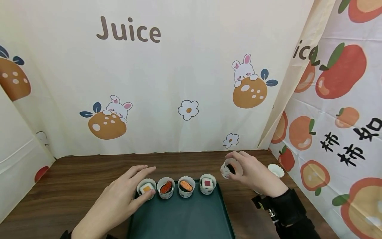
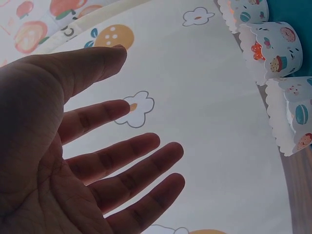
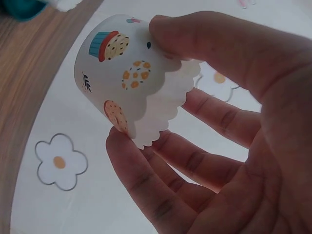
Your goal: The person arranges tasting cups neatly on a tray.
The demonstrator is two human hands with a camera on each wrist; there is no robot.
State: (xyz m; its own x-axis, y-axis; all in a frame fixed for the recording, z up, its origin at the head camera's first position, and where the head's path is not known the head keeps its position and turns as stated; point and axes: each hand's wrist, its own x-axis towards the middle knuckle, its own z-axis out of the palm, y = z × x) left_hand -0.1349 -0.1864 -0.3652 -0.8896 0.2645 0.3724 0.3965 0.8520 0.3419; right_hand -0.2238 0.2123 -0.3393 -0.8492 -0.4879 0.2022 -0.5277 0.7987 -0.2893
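Note:
My right hand [image 1: 249,171] pinches a scallop-rimmed paper baking cup [image 1: 225,167] between thumb and fingers. It is held to the right of the tray, above the table, with something dark inside it. Cupcake and cookie prints show on its wall [image 3: 112,73] in the right wrist view. My left hand [image 1: 125,192] hovers with fingers spread, its thumb overlapping the leftmost cup [image 1: 143,183] in the head view; it holds nothing. That cup has a yellow-topped white piece. Beside it stand cups with red-topped sushi [image 1: 165,188], orange-topped sushi [image 1: 186,186] and a white square with a red centre [image 1: 207,184].
The row of cups stands along the far edge of a dark green tray [image 1: 182,219] on a brown wooden table [image 1: 80,186]. Another white cup [image 1: 276,170] is at the right, partly behind my right wrist. Printed curtains [image 1: 179,73] hang behind and to the right.

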